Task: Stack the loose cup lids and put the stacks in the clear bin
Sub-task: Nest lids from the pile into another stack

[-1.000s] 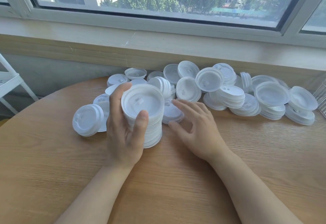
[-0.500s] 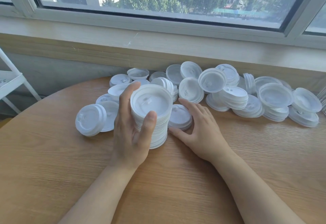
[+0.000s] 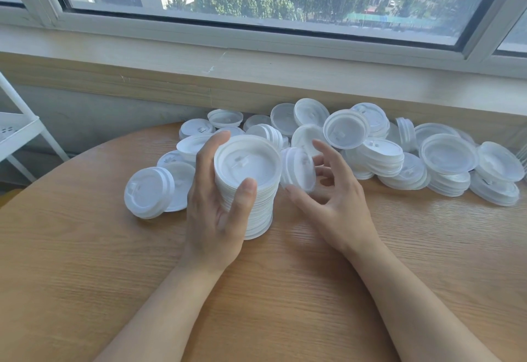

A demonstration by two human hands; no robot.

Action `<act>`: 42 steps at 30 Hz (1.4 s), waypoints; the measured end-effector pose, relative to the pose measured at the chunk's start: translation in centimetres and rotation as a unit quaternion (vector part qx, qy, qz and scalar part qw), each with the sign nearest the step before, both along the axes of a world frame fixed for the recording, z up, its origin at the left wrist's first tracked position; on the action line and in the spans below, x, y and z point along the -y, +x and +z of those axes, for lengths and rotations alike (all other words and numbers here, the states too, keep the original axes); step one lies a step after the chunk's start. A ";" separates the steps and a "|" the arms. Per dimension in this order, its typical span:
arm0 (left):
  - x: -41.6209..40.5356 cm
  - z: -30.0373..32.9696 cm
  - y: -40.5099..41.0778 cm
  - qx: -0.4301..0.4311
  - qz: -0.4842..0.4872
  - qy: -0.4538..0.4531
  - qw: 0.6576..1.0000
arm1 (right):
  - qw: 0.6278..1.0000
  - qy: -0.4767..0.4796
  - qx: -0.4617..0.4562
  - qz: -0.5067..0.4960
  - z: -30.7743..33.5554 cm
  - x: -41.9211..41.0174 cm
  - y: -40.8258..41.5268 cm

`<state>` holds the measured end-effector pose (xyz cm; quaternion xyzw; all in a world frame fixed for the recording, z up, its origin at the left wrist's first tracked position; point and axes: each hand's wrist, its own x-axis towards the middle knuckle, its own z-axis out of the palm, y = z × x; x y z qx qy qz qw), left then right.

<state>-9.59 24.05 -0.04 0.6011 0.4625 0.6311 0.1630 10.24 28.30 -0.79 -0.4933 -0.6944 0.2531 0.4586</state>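
A tall stack of white cup lids [image 3: 251, 179] stands on the round wooden table [image 3: 114, 290], tilted slightly toward me. My left hand [image 3: 216, 213] grips it, fingers behind and thumb in front. Right beside the stack, my right hand [image 3: 328, 190] holds a small stack of lids [image 3: 298, 169] tipped on edge, thumb below and fingers above. More loose lids and short stacks [image 3: 427, 162] lie heaped along the table's back edge. The clear bin shows only as a sliver at the far right edge [image 3: 523, 159].
A short stack of lids [image 3: 148, 192] lies on its side left of my left hand. A white wire rack [image 3: 17, 133] stands off the table at the left. The window sill [image 3: 256, 76] runs behind the heap.
My right hand has lifted the small stack of lids off the table and tipped it on edge next to the tall stack. My left hand keeps its hold.
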 end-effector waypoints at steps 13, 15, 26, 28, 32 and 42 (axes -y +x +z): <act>0.0 0.0 0.0 -0.003 -0.003 0.000 1.000 | 0.998 0.026 0.060 -0.016 -0.4 -0.1 -0.4; 0.0 0.0 0.0 -0.003 -0.003 0.000 1.000 | 0.995 0.042 0.089 -0.011 -0.5 -0.2 -0.3; 0.0 -0.1 0.0 -0.005 0.000 -0.003 1.000 | 0.995 0.009 0.061 0.073 0.0 0.2 -0.3; 0.0 -0.1 0.0 -0.004 -0.001 -0.003 1.000 | 0.995 0.000 0.040 0.091 0.2 0.4 -0.4; 0.0 -0.1 0.0 -0.004 0.000 -0.005 1.000 | 0.992 -0.017 0.017 0.124 0.5 0.6 -0.3; 0.1 0.0 0.1 -0.004 -0.006 -0.008 1.000 | 0.995 0.012 0.060 0.076 0.3 0.8 -0.9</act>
